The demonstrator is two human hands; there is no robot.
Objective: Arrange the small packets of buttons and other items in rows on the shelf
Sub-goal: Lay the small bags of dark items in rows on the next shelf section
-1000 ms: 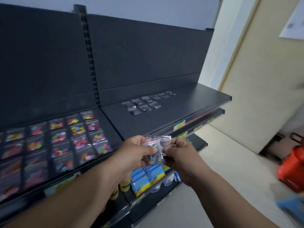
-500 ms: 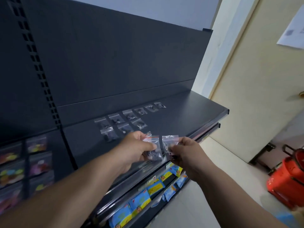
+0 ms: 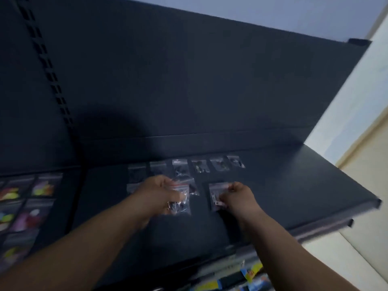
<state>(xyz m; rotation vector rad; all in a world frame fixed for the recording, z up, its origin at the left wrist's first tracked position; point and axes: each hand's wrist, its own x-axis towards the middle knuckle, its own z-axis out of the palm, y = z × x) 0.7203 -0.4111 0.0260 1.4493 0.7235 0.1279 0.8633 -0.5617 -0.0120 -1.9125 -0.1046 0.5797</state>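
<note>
My left hand (image 3: 159,193) grips a small bunch of clear zip packets (image 3: 181,198) with red seals and dark metal bits inside, held just above the dark shelf (image 3: 294,190). My right hand (image 3: 239,196) pinches a single clear packet (image 3: 216,196) with small metal pieces, low over the shelf to the right of the bunch. A back row of several clear packets (image 3: 200,165) lies along the shelf's rear. Further packets of a second row lie partly hidden behind my left hand.
The shelf section to the left holds rows of packets with colourful buttons (image 3: 42,187). Below the shelf edge, blue and yellow packaged goods (image 3: 249,274) sit on a lower shelf. A cream wall (image 3: 361,143) stands to the right.
Both hands moved forward from the shelf's front edge to over the shelf. My right hand drew one packet away to the right and lowered it beside the second row. The view swung right and closer.
</note>
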